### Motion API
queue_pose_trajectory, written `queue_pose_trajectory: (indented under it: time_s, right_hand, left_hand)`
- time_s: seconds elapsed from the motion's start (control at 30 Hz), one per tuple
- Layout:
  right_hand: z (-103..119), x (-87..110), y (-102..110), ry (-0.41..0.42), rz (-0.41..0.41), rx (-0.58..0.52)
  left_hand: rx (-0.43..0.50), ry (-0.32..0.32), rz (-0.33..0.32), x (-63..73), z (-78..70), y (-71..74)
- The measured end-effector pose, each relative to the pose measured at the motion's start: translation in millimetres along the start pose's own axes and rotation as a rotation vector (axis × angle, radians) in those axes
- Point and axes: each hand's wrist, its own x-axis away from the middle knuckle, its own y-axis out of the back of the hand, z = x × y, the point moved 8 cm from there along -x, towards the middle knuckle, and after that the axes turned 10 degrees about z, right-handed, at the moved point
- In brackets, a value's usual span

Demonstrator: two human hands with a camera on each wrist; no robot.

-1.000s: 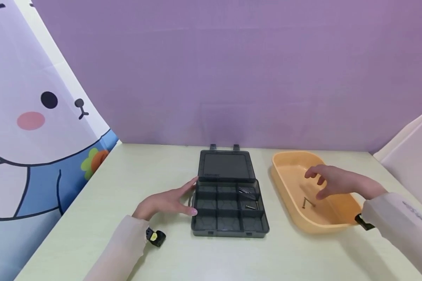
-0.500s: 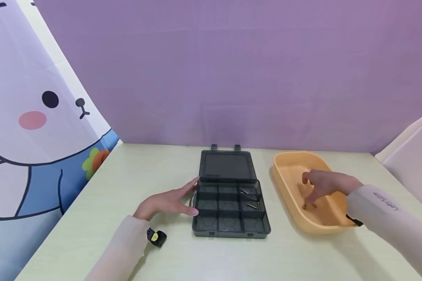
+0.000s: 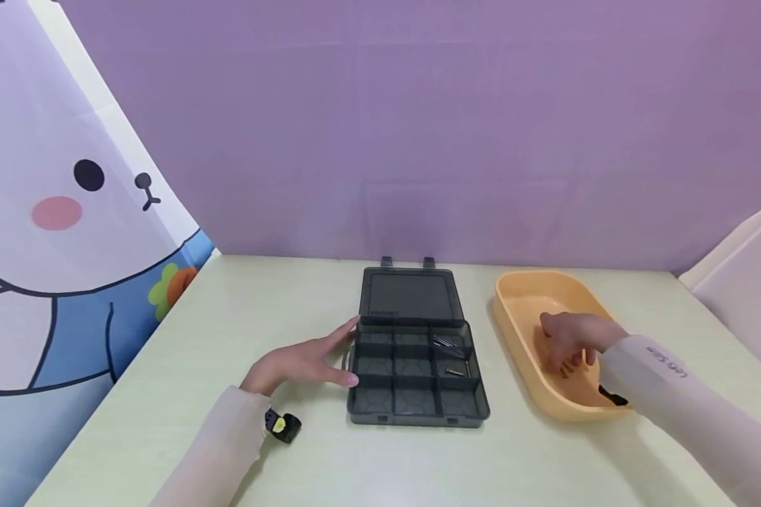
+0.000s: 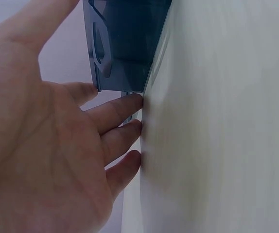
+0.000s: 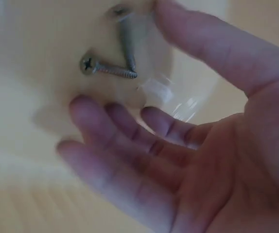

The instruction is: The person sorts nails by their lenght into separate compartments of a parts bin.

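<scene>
My right hand (image 3: 573,338) is down inside the orange plastic basin (image 3: 525,366). In the right wrist view two crosshead screws lie on the basin floor between thumb and fingers. One screw (image 5: 111,71) crosses near the tip of the other screw (image 5: 126,41), and the spread fingers grip neither. At the dark grey compartment box (image 3: 412,417), which stands with its lid raised back, my left hand (image 3: 304,362) touches the left side with thumb and forefinger. Its other fingertips rest on the table in the left wrist view.
Long thin metal pieces (image 3: 445,343) lie in the box's back right compartment. A screw (image 3: 456,372) lies in the middle right one, beside another upright piece. The pale table (image 3: 317,458) meets a purple cloth backdrop (image 3: 456,141) behind the box and basin.
My right hand has moved left and down into the basin, over the screws, and now hides much of them from the head view. The left hand stays at the box.
</scene>
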Motion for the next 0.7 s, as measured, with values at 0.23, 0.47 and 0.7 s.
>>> queue_pose_trajectory:
  time_s: [0.23,0.47,0.7]
  right_hand:
    - [6.0,-3.3,5.6,0.099,-0.045,0.071]
    - [13.7,-10.9,11.4,0.238,-0.157,0.162]
    - [17.5,-17.0,15.8,0.340,-0.291,0.213]
  left_hand:
    - [0.005,-0.006,-0.002,-1.0,-2.8,1.8]
    - [-0.007,-0.001,0.004,-0.7,-4.0,2.4]
    - [0.009,-0.011,0.005,-0.1,-1.8,-1.5]
